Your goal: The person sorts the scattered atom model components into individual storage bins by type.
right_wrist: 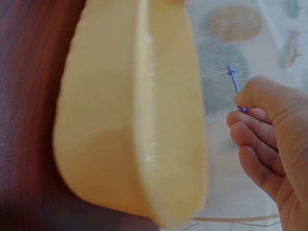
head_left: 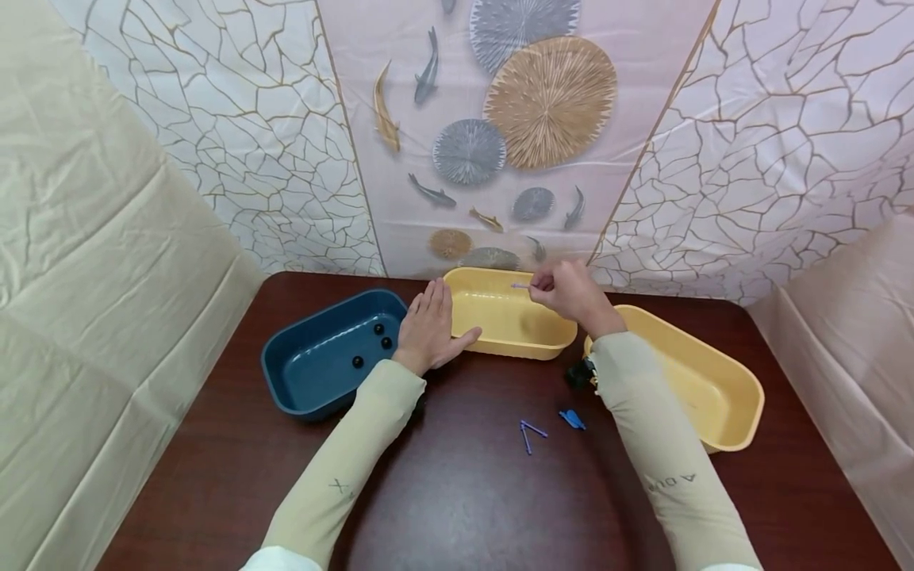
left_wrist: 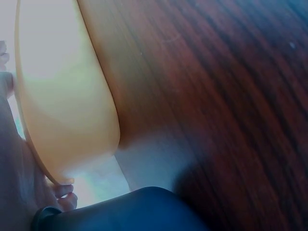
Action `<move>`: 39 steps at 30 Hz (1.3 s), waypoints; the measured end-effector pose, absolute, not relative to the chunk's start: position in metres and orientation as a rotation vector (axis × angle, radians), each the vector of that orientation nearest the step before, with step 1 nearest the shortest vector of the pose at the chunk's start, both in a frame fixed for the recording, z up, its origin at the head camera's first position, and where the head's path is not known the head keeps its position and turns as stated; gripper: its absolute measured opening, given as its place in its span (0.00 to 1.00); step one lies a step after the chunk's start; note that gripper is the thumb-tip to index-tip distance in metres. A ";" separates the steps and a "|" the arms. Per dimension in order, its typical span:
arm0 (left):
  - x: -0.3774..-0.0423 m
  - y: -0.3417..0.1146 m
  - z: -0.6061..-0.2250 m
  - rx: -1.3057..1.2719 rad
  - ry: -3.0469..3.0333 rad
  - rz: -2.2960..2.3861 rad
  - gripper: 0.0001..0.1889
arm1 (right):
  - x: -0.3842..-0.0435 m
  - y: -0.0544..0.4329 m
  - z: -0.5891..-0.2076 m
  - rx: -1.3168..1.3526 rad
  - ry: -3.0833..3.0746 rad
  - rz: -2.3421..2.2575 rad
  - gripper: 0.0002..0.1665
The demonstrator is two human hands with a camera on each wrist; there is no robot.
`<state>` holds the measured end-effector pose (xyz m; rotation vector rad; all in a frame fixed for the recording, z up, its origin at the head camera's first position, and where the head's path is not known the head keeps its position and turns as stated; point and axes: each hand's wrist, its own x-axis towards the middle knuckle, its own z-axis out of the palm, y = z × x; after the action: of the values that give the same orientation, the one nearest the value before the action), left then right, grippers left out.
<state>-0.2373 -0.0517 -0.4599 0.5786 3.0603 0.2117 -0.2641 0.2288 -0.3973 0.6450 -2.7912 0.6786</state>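
Brown table (head_left: 464,500) below, my right hand (head_left: 569,293) pinches a purple stick (right_wrist: 235,82), left hand (head_left: 430,327) straight-fingered at the middle tub (head_left: 500,317).

Held rod (right_wrist: 234,83): violet-blue. Loose rods (head_left: 525,438): violet-blue too. Small piece (head_left: 572,419): bright blue. Bin (head_left: 314,369): dark teal-blue. Balls (head_left: 358,362): black. Middle tub (head_left: 500,347), right tub (head_left: 703,388): both plain yellow. Table (head_left: 464,492): dark red-brown; blackish streaked grain in left wrist view. Sleeves (head_left: 332,468): pale beige, dark grey marks, X-like on left, letter-like on right. Backdrop (head_left: 757,151): white, gold-brown crackle lines. Centre panel (head_left: 628,47): pale pink; discs (head_left: 469,152) and fish (head_left: 427,75) in grey and gold. Side cloths (head_left: 86,277): unpatterned beige.
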 end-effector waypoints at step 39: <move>-0.236 -0.051 -0.460 0.566 3.084 0.185 0.57 | -0.271 0.230 -0.389 0.636 -3.033 0.626 0.17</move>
<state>-0.2359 -0.0511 -0.4602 0.5664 3.0840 0.1852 -0.2706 0.2303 -0.3892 0.6358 -3.0326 0.6259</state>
